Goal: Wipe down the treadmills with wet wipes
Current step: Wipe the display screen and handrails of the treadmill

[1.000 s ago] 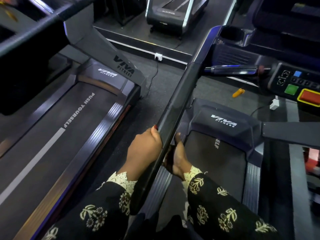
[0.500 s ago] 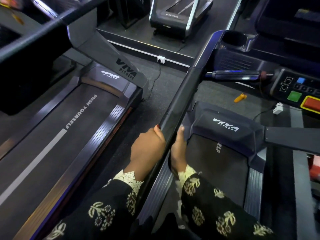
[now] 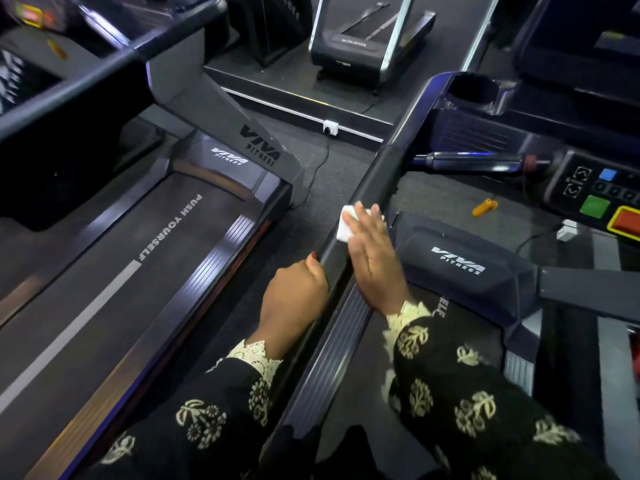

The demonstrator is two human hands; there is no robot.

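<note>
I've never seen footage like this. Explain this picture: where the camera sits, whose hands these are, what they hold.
One camera, worn on a person's head, looks down at their own hands in a gym. The left hand grips the dark handrail of a treadmill. The right hand lies flat, pressing a white wipe against that rail. A second treadmill stands to the left. The console, with green and red buttons, is at the right edge.

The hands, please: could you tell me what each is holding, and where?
Left hand grips the handrail by its lower stretch; right hand presses the wipe flat onto it.
</note>
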